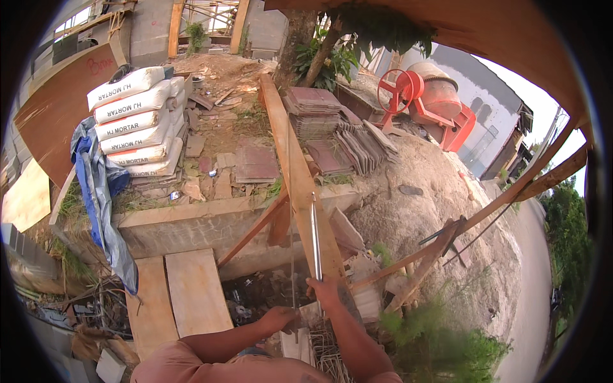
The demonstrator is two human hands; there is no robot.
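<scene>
The step in hand looks like steadying a thin rod [293, 268] along a wooden plank [300, 185] while a silver metal bar [315, 236] is brought to bear, perhaps as a lever for bending. The next move seems to call for keeping the rod steady and lining the bar up before any force goes on. The bar lies lengthwise over the plank, its far end between the plank's two long edges and its near end beside the right hand [323, 293], whose fingers are wrapped around it close to that end. The rod runs to the left of the bar, crossing the plank's left edge and reaching down to the left hand [281, 319]. Those fingers are curled right at the rod's lower part; whether they grip it or merely rest against it I cannot tell.
</scene>
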